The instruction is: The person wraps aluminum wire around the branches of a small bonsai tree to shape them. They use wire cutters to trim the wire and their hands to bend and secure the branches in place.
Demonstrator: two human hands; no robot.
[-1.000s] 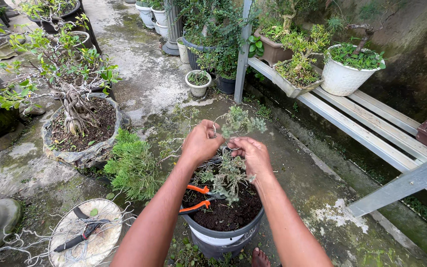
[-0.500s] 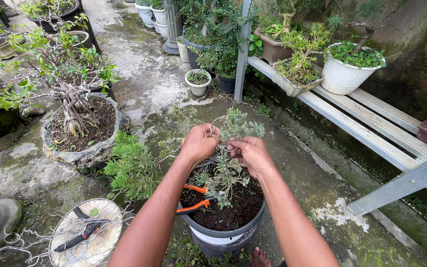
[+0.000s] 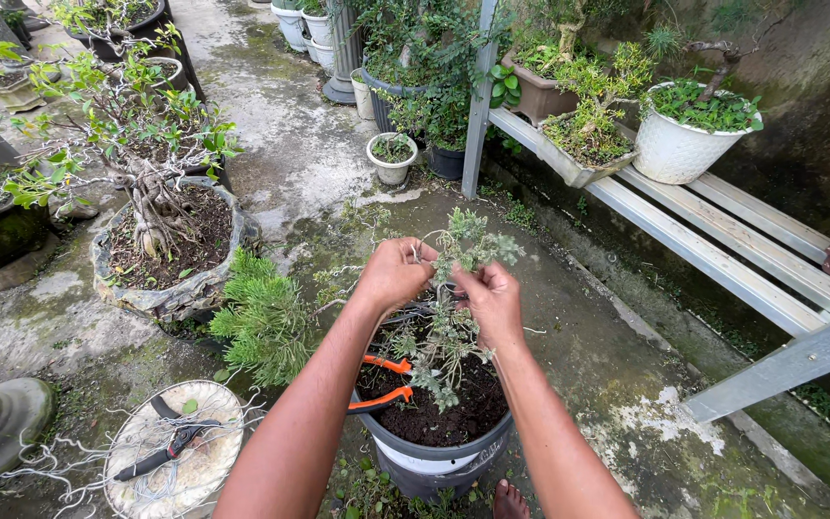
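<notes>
Head view: left hand (image 3: 394, 274) and right hand (image 3: 494, 300) pinching one potted shrub (image 3: 449, 288).

A bonsai (image 3: 151, 183) stands in a rough stone pot (image 3: 170, 293). Black pliers (image 3: 167, 450) lie on a round slab (image 3: 184, 471). A white pot (image 3: 679, 144) sits on the bench (image 3: 722, 250).

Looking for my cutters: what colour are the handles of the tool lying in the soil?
Orange handles, clearest in the head view.

The left hand (image 3: 394, 274) and right hand (image 3: 492, 300) cover the small plant's (image 3: 444, 336) upper stem, so what their grip closes on cannot be told. Foliage hides the orange-handled tool's (image 3: 383, 383) blades. The black pot's (image 3: 434, 457) base is cut off by the bottom edge.
</notes>
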